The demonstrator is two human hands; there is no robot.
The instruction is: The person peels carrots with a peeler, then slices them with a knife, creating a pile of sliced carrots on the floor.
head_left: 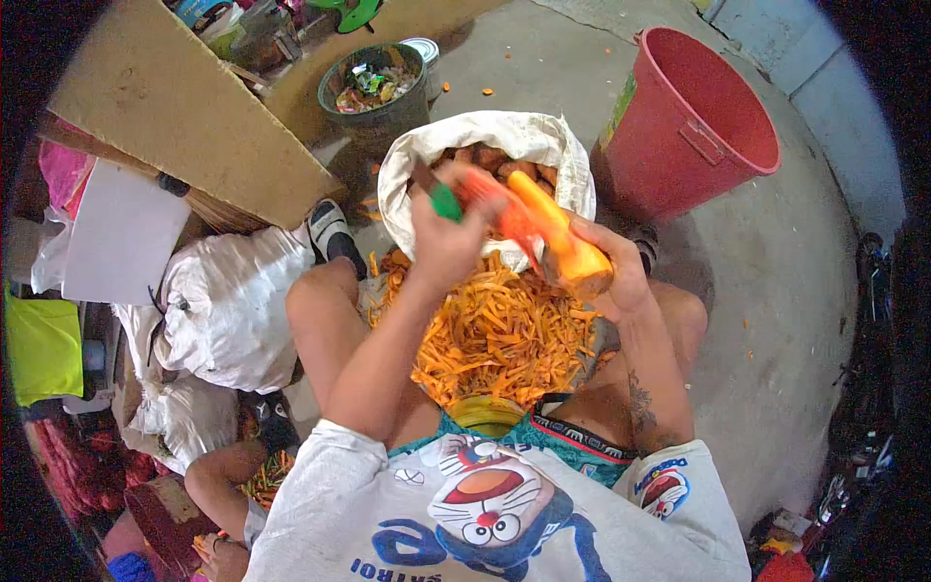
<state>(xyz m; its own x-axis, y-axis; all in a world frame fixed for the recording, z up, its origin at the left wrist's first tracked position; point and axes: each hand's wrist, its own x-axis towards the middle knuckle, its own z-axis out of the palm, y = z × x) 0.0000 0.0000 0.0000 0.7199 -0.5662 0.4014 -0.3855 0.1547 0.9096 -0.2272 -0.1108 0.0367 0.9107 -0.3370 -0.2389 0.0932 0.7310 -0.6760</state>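
Note:
My right hand holds a large peeled orange root with a narrower end pointing up and left. Closed round the green handle of a knife is my left hand, blurred by motion. A red-orange tool or strip, smeared, lies between the hands against the root. Below them, between the legs, is a heap of orange peelings or strips. Just beyond the hands stands an open white sack with brown unpeeled roots inside.
A red bucket stands at the upper right, and a dark bin with rubbish at the upper left. White sacks and cardboard are on the left. Another person's arm shows at the lower left.

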